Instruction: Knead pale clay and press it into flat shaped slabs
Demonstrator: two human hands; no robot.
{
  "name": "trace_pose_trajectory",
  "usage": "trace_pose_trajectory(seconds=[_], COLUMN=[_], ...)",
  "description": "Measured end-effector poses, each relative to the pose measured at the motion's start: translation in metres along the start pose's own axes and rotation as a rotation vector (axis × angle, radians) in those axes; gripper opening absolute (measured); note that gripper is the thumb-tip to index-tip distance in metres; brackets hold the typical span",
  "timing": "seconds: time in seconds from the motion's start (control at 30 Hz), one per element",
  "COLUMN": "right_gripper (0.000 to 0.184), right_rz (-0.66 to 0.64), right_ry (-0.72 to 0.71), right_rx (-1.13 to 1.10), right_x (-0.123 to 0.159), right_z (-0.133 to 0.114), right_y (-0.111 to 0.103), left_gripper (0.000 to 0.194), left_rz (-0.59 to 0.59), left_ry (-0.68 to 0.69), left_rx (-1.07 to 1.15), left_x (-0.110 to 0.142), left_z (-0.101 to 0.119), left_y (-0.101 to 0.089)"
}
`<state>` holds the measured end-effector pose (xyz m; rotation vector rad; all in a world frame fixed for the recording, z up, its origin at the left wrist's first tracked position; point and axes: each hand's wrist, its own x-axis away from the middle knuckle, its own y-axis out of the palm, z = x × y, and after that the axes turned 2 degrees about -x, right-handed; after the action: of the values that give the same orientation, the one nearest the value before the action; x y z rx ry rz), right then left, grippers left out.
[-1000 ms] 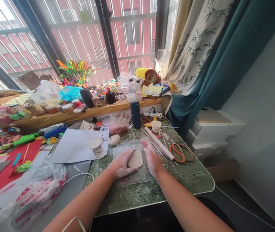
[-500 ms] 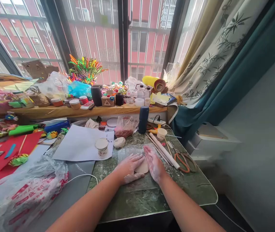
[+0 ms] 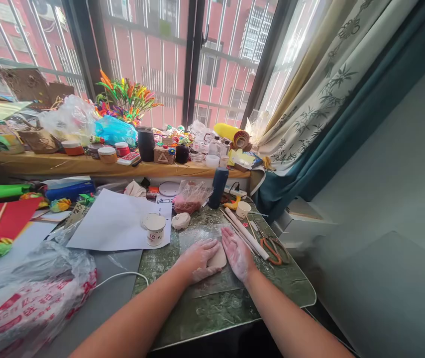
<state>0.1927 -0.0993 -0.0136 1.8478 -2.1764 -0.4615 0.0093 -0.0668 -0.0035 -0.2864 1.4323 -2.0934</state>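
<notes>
A flat, pale slab of clay or dough (image 3: 218,257) lies on a clear plastic sheet (image 3: 188,239) on the dark green table. My left hand (image 3: 199,259), dusted with white powder, rests over the slab's left part with fingers stretched out. On the right side, my right hand (image 3: 238,253) stands on edge beside the slab, palm turned inward and fingers extended. The slab's left edge is hidden under my left hand. A rounded white lump (image 3: 180,221) sits just beyond the sheet, near a lidded paper cup (image 3: 155,229).
Right of my hands lie a white rolling pin (image 3: 248,234) and orange-handled scissors (image 3: 272,251). A dark blue bottle (image 3: 219,188) stands behind, beside a plastic bag of reddish material (image 3: 191,199). White paper (image 3: 108,221) and a crumpled plastic bag (image 3: 44,293) cover the left.
The camera view has tilted and shifted, so the surroundings sit differently in the picture. My right hand has moved slightly off the slab's right edge; my left hand stays on it.
</notes>
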Motion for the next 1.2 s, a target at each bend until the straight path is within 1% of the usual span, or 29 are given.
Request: trace_pose_trajectory(seconds=[0.17, 0.37, 0.53, 0.6, 0.7, 0.83, 0.9, 1.03, 1.07, 1.13, 1.2], right_gripper=[0.044, 0.043, 0.043, 0.045, 0.043, 0.039, 0.037, 0.033, 0.033, 0.032, 0.031], right_rz=[-0.004, -0.047, -0.140, -0.154, -0.130, -0.012, 0.031, 0.035, 0.038, 0.063, 0.116], right_ry=[0.010, 0.024, 0.129, 0.152, 0.172, 0.107, 0.117, 0.196, 0.192, 0.140, 0.090], right_rx=[-0.039, -0.050, -0.048, -0.046, -0.082, -0.156, -0.186, -0.224, -0.226, -0.203, -0.145], right_x=[0.001, -0.011, -0.014, -0.013, -0.016, -0.025, -0.029, -0.029, -0.028, -0.027, -0.025], right_z=[-0.001, -0.013, -0.010, -0.010, -0.017, -0.024, -0.022, -0.013, -0.012, -0.015, -0.022], right_y=[0.001, -0.010, -0.008, -0.005, -0.006, -0.011, -0.011, 0.000, 0.003, 0.004, -0.002], left_gripper=[0.080, 0.081, 0.084, 0.083, 0.083, 0.083, 0.083, 0.080, 0.078, 0.077, 0.077], left_rz=[0.009, -0.010, -0.060, -0.084, -0.104, -0.115, -0.082, 0.009, 0.020, 0.033, 0.047], left_ry=[-0.003, -0.017, -0.032, -0.039, -0.064, -0.077, -0.094, -0.141, -0.140, -0.130, -0.122], left_rx=[0.007, 0.043, 0.059, 0.061, 0.056, 0.033, 0.015, 0.023, 0.032, 0.039, 0.036], left_x=[0.000, 0.001, -0.002, -0.003, -0.004, -0.001, 0.001, 0.002, 0.001, 0.000, 0.000], left_z=[0.002, 0.004, 0.002, 0.002, 0.002, 0.001, 0.000, 0.002, 0.003, 0.005, 0.006], left_y=[-0.002, -0.008, -0.010, -0.012, -0.013, -0.012, -0.011, -0.011, -0.012, -0.013, -0.014])
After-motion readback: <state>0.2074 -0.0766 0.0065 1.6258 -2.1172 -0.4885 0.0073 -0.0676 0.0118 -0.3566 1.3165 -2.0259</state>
